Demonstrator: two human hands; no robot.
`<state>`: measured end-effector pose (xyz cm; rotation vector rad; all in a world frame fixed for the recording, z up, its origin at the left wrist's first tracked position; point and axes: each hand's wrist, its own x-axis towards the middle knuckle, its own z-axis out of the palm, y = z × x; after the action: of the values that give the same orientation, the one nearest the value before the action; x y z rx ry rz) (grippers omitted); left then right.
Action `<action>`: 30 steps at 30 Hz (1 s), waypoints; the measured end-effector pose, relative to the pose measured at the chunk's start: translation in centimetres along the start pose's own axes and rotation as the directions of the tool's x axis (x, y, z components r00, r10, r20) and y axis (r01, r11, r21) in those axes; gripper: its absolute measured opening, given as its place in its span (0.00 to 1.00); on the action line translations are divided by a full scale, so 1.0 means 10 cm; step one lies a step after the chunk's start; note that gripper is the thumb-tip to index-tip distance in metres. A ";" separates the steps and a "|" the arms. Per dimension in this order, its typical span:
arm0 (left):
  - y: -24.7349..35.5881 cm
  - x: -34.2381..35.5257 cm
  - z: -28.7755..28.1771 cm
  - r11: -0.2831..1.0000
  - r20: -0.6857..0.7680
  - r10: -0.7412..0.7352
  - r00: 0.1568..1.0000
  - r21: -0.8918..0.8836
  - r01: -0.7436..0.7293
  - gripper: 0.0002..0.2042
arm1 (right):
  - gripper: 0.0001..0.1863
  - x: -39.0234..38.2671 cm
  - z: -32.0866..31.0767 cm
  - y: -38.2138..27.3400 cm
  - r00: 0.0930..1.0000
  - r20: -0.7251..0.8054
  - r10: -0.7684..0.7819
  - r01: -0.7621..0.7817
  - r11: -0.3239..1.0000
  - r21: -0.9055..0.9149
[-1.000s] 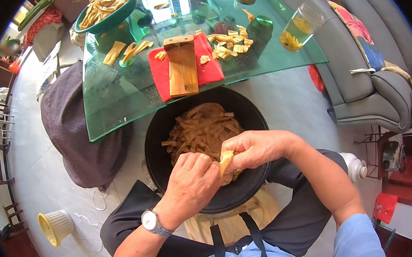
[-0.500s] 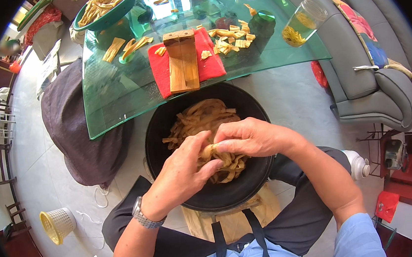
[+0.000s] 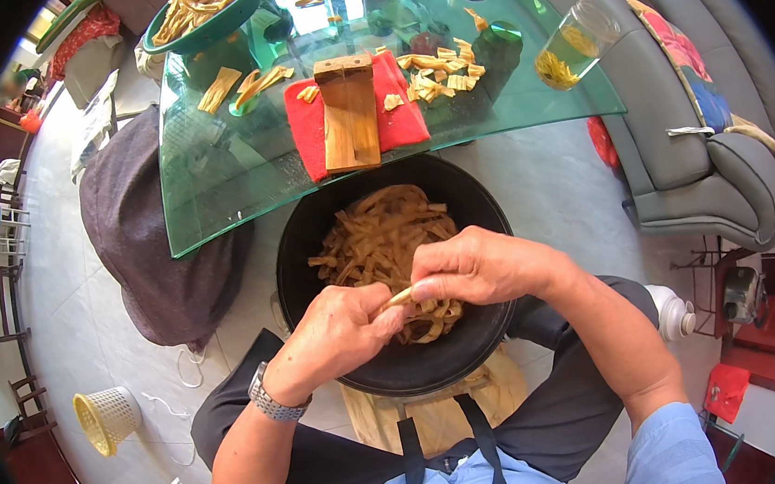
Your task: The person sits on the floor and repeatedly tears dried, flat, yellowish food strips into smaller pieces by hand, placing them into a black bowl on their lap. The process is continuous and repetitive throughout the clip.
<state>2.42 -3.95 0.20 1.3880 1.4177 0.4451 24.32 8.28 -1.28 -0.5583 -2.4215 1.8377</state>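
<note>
Between my two hands, over a wide black pot (image 3: 300, 250), is a pale yellowish strip (image 3: 399, 298) of what looks like dried or pickled vegetable. My left hand (image 3: 344, 321), with a metal watch on its wrist, pinches one end with the fingers curled in. The other end is held between thumb and fingers of my right hand (image 3: 478, 266). Below them a heap of similar strips (image 3: 386, 228) fills the middle of the pot, partly hidden by my hands.
Beyond the pot stands a glass table (image 3: 224, 188) with a wooden block tool (image 3: 350, 124) on a red cloth (image 3: 401, 115). Cut pieces (image 3: 446, 73), a green basin (image 3: 227, 26) of strips and a glass jar (image 3: 574, 47) are on it. A grey sofa (image 3: 679, 167) is at right, a basket (image 3: 108, 421) at left.
My left hand has closed more and turned its fingers inward, and the strip now stretches straight between both hands. My right hand has shifted slightly. More of the heap shows.
</note>
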 end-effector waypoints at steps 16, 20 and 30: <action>0.04 0.08 -0.04 0.976 0.080 -0.092 0.992 -0.189 0.106 0.17 | 0.28 0.07 0.40 0.09 0.950 -0.170 -0.260 0.170 0.893 -0.416; -0.08 -0.02 -0.12 0.952 0.216 -0.087 0.972 -0.269 0.145 0.15 | 0.16 -0.04 0.33 0.00 0.956 -0.172 -0.236 0.149 0.901 -0.408; -0.02 -0.10 -0.23 0.990 0.380 0.011 0.925 -0.133 0.043 0.15 | 0.14 -0.26 0.18 -0.18 0.993 0.020 -0.118 0.118 0.935 -0.334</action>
<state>0.14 -3.94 1.35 1.2670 1.0589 0.2399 25.83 5.38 0.33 -0.4162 -2.7192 1.3880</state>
